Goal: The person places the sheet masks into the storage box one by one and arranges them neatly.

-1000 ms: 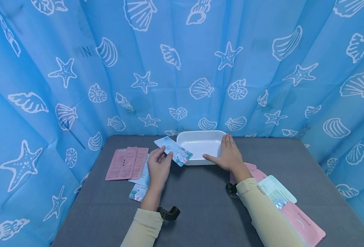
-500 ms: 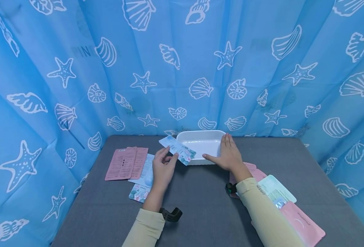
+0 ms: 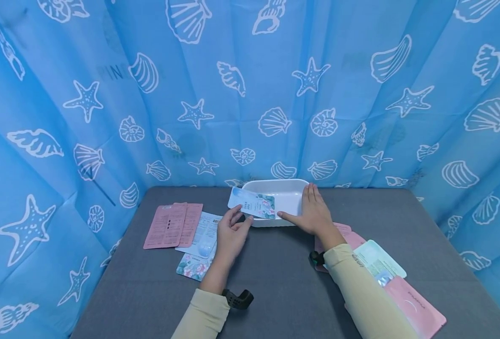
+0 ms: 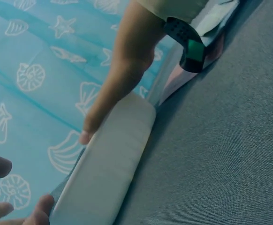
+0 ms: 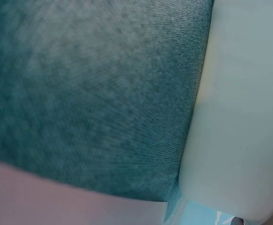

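Note:
A white rectangular tub (image 3: 286,187) stands at the back middle of the grey table (image 3: 275,282). My left hand (image 3: 232,233) pinches a pale blue floral sachet (image 3: 252,203) by its near edge and holds it over the tub's left rim. My right hand (image 3: 313,212) lies flat with straight fingers against the tub's right side, thumb along the front wall. The left wrist view shows the tub's wall (image 4: 109,164) with my right hand (image 4: 108,101) on it. In the right wrist view only the tub wall (image 5: 239,108) and table cloth (image 5: 94,93) appear.
Pink sachets (image 3: 173,224) and pale floral sachets (image 3: 199,245) lie left of my left hand. More pink and mint sachets (image 3: 385,273) lie under and beside my right forearm. A blue shell-print curtain (image 3: 250,94) walls in the table on three sides.
My left hand has carried the blue sachet to the right, from beside the tub to over its left rim. The right hand has stayed on the tub.

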A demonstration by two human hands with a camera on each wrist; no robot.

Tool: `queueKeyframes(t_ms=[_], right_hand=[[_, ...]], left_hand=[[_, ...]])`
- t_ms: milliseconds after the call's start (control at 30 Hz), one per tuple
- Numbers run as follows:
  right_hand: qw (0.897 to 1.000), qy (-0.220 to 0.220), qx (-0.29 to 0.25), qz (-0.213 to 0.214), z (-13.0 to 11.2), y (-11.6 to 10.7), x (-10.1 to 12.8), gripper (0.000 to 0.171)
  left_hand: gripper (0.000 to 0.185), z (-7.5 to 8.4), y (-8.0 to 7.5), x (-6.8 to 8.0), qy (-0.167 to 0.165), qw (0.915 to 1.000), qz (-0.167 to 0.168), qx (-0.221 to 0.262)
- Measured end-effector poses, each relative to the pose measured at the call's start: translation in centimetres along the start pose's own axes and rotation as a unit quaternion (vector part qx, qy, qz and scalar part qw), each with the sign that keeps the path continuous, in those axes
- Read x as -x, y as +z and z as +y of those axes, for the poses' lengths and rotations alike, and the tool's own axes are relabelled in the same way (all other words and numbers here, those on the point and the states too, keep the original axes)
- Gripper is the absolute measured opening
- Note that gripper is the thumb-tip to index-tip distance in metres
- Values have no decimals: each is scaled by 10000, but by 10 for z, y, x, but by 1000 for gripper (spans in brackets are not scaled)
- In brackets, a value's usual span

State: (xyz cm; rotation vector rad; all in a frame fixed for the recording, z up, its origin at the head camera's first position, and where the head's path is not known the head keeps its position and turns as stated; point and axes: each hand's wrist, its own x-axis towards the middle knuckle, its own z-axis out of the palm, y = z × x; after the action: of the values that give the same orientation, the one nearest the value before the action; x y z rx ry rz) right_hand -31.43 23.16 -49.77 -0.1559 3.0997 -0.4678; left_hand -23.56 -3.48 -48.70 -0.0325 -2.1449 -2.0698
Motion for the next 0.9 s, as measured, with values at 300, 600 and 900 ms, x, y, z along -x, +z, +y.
queueKeyframes(t_ms=[300,600,900], right_hand=[[10000,-32,37,14,0,0,0,141],[10000,9,31,38,-1,2,0,142],[10000,39,38,67,-1,1,0,141]], left_hand=[[69,-4,1,3,-159,9994,-13,-294],[87,-4,2,3,-158,9988,-364,-303],[82,-7,3,4,-95,9950,-174,-978]])
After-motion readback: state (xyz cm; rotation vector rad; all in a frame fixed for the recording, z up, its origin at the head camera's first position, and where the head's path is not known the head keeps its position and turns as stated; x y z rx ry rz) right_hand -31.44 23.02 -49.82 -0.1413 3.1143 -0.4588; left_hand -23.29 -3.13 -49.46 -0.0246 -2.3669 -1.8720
